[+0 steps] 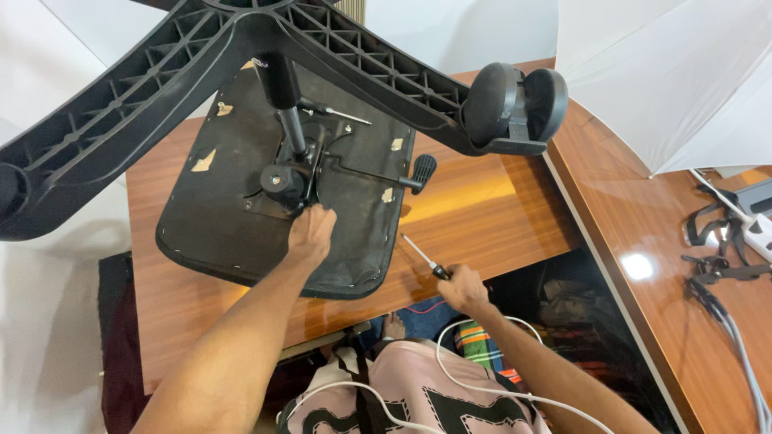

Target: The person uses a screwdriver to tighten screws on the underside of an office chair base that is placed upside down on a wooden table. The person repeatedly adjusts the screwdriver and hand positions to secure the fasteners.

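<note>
The left hand [310,231] lay flat, holding nothing, on the upturned chair seat [241,217] resting on the wooden counter [474,217], while the right hand [464,288] gripped a screwdriver [424,257] beside the seat's edge.

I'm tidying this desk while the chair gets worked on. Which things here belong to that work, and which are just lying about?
In use:
- upturned chair seat, left hand resting on it
- screwdriver, held in right hand
- chair base with its wheel

Lying about:
- black straps
- power strip
- white umbrella
</note>
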